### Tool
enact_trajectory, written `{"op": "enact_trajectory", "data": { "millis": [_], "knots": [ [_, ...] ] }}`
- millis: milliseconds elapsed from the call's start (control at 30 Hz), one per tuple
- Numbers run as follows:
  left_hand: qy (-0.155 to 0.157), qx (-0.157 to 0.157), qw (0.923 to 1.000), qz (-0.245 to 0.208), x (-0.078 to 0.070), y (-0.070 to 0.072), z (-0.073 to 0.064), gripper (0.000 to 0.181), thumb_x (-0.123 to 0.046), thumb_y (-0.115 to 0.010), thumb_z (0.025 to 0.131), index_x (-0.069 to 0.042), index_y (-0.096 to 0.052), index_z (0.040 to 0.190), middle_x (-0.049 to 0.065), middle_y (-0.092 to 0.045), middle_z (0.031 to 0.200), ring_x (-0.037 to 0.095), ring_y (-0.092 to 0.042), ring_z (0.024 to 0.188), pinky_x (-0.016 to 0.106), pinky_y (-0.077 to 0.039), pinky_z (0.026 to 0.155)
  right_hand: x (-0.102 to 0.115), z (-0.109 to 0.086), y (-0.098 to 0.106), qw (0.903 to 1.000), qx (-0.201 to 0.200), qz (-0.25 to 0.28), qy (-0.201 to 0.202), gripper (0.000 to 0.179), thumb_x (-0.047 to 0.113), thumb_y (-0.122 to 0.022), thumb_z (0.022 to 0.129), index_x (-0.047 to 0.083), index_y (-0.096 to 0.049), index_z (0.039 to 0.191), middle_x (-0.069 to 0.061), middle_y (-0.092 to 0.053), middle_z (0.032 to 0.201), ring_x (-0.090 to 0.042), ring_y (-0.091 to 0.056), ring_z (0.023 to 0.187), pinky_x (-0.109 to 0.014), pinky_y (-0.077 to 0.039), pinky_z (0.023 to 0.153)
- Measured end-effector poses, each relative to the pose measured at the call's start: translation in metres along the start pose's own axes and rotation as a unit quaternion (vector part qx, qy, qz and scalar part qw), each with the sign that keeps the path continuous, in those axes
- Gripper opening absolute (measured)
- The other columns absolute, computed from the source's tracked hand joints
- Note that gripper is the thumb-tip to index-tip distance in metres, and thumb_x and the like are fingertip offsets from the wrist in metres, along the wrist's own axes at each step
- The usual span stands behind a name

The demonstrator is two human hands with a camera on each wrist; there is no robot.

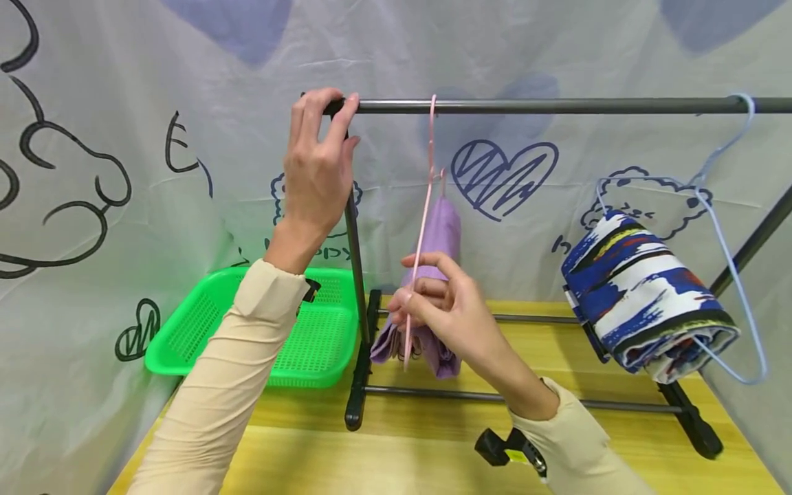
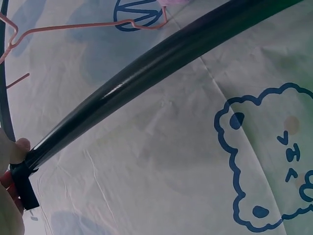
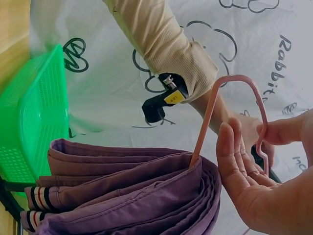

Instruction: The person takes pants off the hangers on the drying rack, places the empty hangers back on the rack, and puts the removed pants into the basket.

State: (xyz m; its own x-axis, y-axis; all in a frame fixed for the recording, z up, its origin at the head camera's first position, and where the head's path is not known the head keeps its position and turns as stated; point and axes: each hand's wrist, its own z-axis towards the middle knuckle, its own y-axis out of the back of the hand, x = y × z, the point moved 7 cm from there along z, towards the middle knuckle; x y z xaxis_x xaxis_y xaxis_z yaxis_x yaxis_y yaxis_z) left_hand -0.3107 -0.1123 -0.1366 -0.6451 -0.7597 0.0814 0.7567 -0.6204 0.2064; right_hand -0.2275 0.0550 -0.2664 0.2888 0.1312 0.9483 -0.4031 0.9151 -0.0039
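Beige sleeves (image 1: 216, 385) nearest us, both arms stretched forward. Left hand (image 1: 318, 161) grips black rack's top bar (image 1: 588, 106) at its end. Right hand (image 1: 452, 302) pinches pink hanger (image 1: 431, 155), hooked over same bar, between thumb and fingers. Purple garment (image 1: 444, 230) (folded in layers, we note striped trim) hangs from it. Behind left forearm, green basket (image 1: 309, 378); far right, we see patterned garment (image 1: 643, 292) on blue hanger (image 1: 730, 265).

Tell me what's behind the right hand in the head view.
Behind the right hand, the folded purple garment shows above and below it, with yellow tabletop beyond. Parts of the garment's middle and of the rear bottom rail are covered and cannot be seen.
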Motion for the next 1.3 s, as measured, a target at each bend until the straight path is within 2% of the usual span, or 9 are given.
{"op": "enact_trajectory", "data": {
  "millis": [167,300,400,600,800,900,1100,1233,1300],
  "knots": [
    [0.009,-0.005,0.9999,0.003,-0.002,0.0,0.005,0.038,-0.006,-0.068,0.097,-0.004,-0.067,0.135,0.016,-0.06,0.13,0.032,-0.051,0.126,0.031,-0.042,0.111,0.006,-0.006,0.009,0.9997,-0.008,-0.021,0.008,0.04,-0.001,-0.059,0.1,0.002,-0.049,0.139,-0.023,-0.07,0.097,-0.032,-0.071,0.084,-0.043,-0.062,0.074],
    [0.017,-0.014,0.9998,-0.001,-0.003,0.001,0.008,0.034,-0.007,-0.066,0.099,-0.005,-0.07,0.132,0.014,-0.063,0.126,0.032,-0.054,0.12,0.032,-0.044,0.109,0.011,-0.014,0.02,0.9968,-0.016,-0.074,0.026,0.038,-0.001,-0.058,0.101,0.0,-0.053,0.139,-0.02,-0.07,0.095,-0.032,-0.071,0.084,-0.043,-0.062,0.073],
    [0.036,-0.02,0.999,0.017,-0.004,0.004,0.012,0.029,-0.009,-0.066,0.1,-0.008,-0.074,0.128,0.011,-0.066,0.121,0.029,-0.056,0.115,0.035,-0.052,0.1,0.016,-0.02,0.03,0.9927,-0.023,-0.113,0.036,0.036,-0.001,-0.058,0.101,-0.002,-0.055,0.137,-0.018,-0.071,0.093,-0.03,-0.071,0.083,-0.041,-0.062,0.074],
    [0.063,-0.031,0.9963,0.049,-0.002,0.007,0.017,0.022,-0.014,-0.067,0.1,-0.011,-0.079,0.118,0.007,-0.069,0.11,0.026,-0.06,0.105,0.041,-0.057,0.083,0.023,-0.031,0.049,0.9795,-0.045,-0.192,0.041,0.034,0.001,-0.059,0.102,-0.001,-0.06,0.136,-0.012,-0.071,0.094,-0.03,-0.071,0.089,-0.037,-0.062,0.078],
    [0.081,-0.048,0.9935,0.063,0.001,0.01,0.017,0.025,-0.024,-0.061,0.104,-0.012,-0.082,0.111,0.005,-0.07,0.104,0.025,-0.062,0.1,0.045,-0.056,0.068,0.03,-0.039,0.066,0.965,-0.082,-0.246,0.038,0.028,0.001,-0.061,0.1,-0.002,-0.067,0.127,-0.013,-0.072,0.096,-0.022,-0.071,0.085,-0.03,-0.061,0.077],
    [0.087,-0.054,0.9924,0.068,0.002,0.01,0.017,0.028,-0.028,-0.059,0.104,-0.012,-0.082,0.107,0.004,-0.07,0.102,0.025,-0.062,0.097,0.047,-0.054,0.063,0.034,-0.045,0.073,0.9499,-0.111,-0.29,0.041,0.025,0.003,-0.062,0.099,0.001,-0.071,0.123,-0.012,-0.074,0.096,-0.02,-0.07,0.08,-0.027,-0.061,0.072],
    [0.09,-0.054,0.9919,0.073,0.001,0.009,0.017,0.028,-0.029,-0.059,0.104,-0.013,-0.082,0.107,0.004,-0.07,0.102,0.025,-0.062,0.096,0.047,-0.054,0.061,0.038,-0.053,0.088,0.9036,-0.164,-0.39,0.071,0.022,0.003,-0.062,0.1,0.004,-0.074,0.118,-0.009,-0.074,0.096,-0.021,-0.072,0.081,-0.019,-0.056,0.064],
    [0.093,-0.058,0.9914,0.072,0.0,0.009,0.018,0.028,-0.03,-0.059,0.105,-0.014,-0.082,0.107,0.003,-0.07,0.102,0.024,-0.062,0.097,0.048,-0.053,0.058,0.035,-0.053,0.099,0.8821,-0.186,-0.425,0.08,0.021,0.005,-0.06,0.102,0.004,-0.074,0.118,-0.01,-0.074,0.101,-0.02,-0.067,0.075,-0.018,-0.048,0.057],
    [0.095,-0.06,0.9911,0.071,0.0,0.008,0.019,0.028,-0.03,-0.059,0.104,-0.015,-0.083,0.107,0.003,-0.071,0.101,0.024,-0.062,0.097,0.049,-0.053,0.058,0.032,-0.052,0.105,0.875,-0.197,-0.434,0.082,0.02,0.006,-0.059,0.104,0.004,-0.074,0.118,-0.009,-0.074,0.1,-0.018,-0.062,0.074,-0.018,-0.045,0.055]
  ]
}}
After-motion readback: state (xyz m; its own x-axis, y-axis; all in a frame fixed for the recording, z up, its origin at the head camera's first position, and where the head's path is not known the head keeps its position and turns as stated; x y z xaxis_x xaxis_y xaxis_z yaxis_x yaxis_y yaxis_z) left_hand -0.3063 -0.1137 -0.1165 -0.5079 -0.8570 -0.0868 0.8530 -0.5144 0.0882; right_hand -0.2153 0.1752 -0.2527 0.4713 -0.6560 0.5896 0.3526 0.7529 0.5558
